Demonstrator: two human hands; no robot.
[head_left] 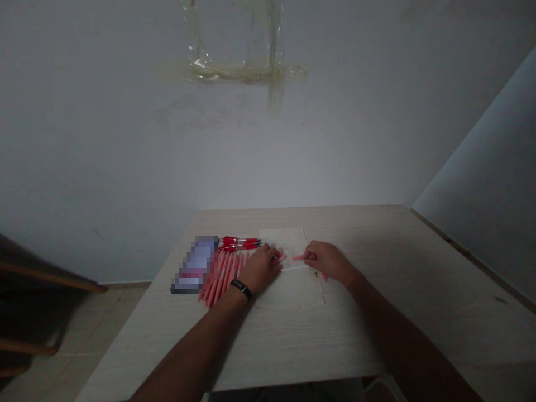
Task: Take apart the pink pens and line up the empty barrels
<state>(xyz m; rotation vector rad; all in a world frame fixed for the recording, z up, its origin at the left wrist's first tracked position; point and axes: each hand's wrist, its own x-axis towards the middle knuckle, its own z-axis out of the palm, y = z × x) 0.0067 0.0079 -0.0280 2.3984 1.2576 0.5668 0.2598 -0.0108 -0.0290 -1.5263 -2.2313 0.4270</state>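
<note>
My left hand [263, 269], with a black wristband, rests over the white sheet. Its fingers are closed on a short pink pen part [280, 258]. Opposite it, my right hand [329, 261] pinches another pink pen part [298, 257], whose end points left toward my left hand. The two parts are apart. Below the fingertips a thin white stick [295, 268], perhaps a pen refill, runs between the hands. A further pink end [324, 276] shows under my right hand; the rest of it is hidden. The white sheet [288, 293] has a ragged right edge.
Several pink pens [220, 279] lie in a heap left of my left hand. Behind them are several red pens [238, 244]. A phone-like device [195, 265], blurred out, lies at the far left of the wooden table [276, 357]. A wall [301, 167] stands behind the table.
</note>
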